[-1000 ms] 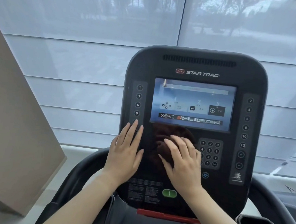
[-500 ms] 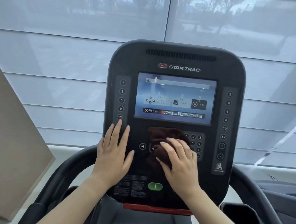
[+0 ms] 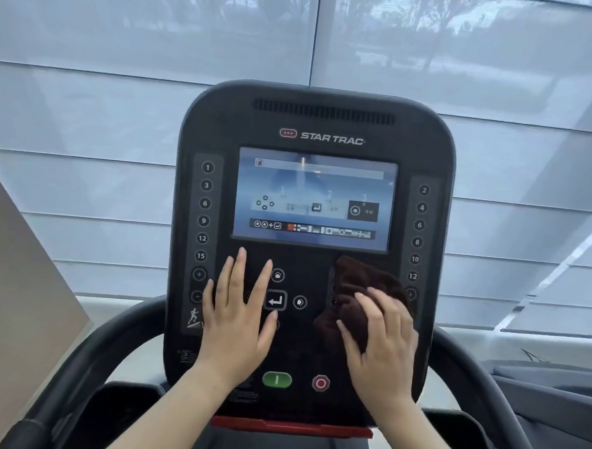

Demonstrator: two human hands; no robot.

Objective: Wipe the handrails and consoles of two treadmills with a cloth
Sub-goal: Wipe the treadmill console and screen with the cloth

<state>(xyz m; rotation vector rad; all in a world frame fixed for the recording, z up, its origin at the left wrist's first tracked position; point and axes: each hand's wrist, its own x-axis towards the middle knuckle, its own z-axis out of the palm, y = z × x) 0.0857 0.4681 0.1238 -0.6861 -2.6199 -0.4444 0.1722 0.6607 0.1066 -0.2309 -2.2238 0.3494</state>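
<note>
Head view: we're on the console (image 3: pixel 318 122) of one treadmill, mid-wipe by the look of it. The cloth (image 3: pixel 356 286), dark brown and bunched, sits on the lower right of the panel. It is just under the lower right corner of the screen (image 3: pixel 315 198) and just beside the right key column (image 3: pixel 418 230). Our right hand (image 3: pixel 381 345) is on top of the cloth with fingers spread and nearly straight, pressing it against the panel rather than pinching it. The cloth sticks out up and to the left past the fingertips, and its long axis runs roughly up-down along the panel. Our left hand (image 3: pixel 238 317) lies flat on the lower left, fingers straight and holding nothing, touching the panel just left of the enter key (image 3: pixel 276 300). It's bracing, we'd say. It is apart from the cloth, with the nav keys between them, so the right hand is the one that does the work. The key relation is that the screen lies directly above the cloth, so the next stroke is probably a short push up along the cloth's own axis, or sideways toward the nav keys. One risk is the green start button (image 3: pixel 277 379) and the red stop button (image 3: pixel 320 383) just below both hands, so we should keep pressure light there. The left handrail (image 3: pixel 85 361) and right handrail (image 3: pixel 478 381) curve out to either side, well clear of the cloth, and likely still need doing.
</note>
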